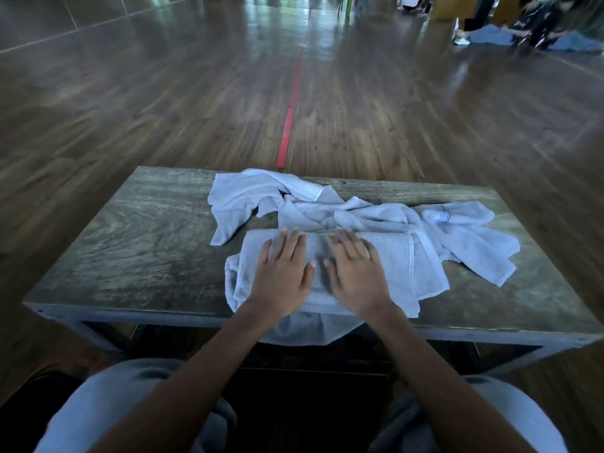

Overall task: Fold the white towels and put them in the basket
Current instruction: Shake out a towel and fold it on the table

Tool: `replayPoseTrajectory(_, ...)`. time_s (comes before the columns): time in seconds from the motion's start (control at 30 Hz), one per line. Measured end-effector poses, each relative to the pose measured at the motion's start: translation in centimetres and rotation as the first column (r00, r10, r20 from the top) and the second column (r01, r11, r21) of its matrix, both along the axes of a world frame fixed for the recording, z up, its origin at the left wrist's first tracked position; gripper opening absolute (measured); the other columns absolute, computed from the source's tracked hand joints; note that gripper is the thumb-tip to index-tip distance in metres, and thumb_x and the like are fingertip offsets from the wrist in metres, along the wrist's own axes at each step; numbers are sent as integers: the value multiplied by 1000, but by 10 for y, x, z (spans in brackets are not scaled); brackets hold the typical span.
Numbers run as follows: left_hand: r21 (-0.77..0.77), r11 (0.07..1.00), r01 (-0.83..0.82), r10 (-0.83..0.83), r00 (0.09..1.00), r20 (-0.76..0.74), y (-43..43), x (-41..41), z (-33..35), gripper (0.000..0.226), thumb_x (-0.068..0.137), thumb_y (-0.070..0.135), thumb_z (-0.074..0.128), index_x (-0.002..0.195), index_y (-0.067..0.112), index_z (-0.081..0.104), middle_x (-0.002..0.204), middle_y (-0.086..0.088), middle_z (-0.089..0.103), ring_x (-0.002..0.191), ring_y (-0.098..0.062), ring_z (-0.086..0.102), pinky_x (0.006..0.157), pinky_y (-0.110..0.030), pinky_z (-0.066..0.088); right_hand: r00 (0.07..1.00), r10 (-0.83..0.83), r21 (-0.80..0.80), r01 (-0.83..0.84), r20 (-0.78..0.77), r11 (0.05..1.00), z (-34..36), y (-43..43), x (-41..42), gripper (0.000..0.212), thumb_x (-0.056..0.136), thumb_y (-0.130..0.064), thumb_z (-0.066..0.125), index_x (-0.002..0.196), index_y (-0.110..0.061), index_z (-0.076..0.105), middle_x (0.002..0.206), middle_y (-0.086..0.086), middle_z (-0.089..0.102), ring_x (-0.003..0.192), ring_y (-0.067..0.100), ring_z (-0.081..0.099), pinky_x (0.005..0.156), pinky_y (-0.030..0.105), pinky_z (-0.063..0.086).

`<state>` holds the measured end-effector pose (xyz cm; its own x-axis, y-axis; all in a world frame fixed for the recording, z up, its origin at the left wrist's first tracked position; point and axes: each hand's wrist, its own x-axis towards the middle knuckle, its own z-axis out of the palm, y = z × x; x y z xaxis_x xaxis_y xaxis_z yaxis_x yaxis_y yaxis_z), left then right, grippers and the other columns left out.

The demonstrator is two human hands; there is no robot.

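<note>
On the near half of the weathered wooden table [137, 243], a folded white towel [402, 259] lies flat, its near edge reaching the table's front rim, where a loose flap of cloth hangs down over the edge. Both hands rest palm down on top of it, side by side and almost touching at the thumbs. The left hand [282, 273] has its fingers spread and straight, pointing away toward the far side. The right hand [354, 273] is flat as well with fingers fanned out, though its fingertips are blurred. Neither hand pinches or grips anything; they press on the cloth with open palms.

Just beyond the folded towel, a heap of crumpled white towels [255, 194] sprawls across the far half of the table, from the middle out to the right, one piece trailing toward the near right. The heap touches the far edge of the folded towel.

Past the table a red line [287, 129] runs away along the wooden floor [130, 109]. No basket shows in the view.
</note>
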<state>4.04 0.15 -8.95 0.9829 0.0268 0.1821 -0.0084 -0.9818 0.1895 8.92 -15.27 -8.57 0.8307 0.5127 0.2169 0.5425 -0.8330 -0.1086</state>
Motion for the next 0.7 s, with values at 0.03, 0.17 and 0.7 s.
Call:
replayPoseTrajectory(0.03,13,1000,-8,8,997,-75,1,2,-9,77,87,48,-4,150,7,11,160,-9,9,148,-23,2,118,-43,0,1000,15,-46,-16,-4,999,-9,1,1,57,96,-43,25,137,-9,46,144,13,46,135,28,40,109,47,29)
replayPoseTrajectory(0.17,50,999,-4,6,999,-38,9,1,-34,76,90,50,6,148,4,20,157,-12,17,147,-24,11,114,-43,-5,1000,29,-136,-30,-9,990,-32,-19,4,70,96,-58,14,143,-11,39,150,15,35,141,29,30,113,49,16)
replayPoseTrajectory(0.7,-109,964,-241,237,970,-48,43,-36,-29,72,92,50,15,148,5,25,157,-10,19,146,-21,14,114,-53,14,983,-175,-72,178,53,981,-10,-41,23,99,81,-75,1,148,-6,22,157,15,18,147,24,7,116,47,-10)
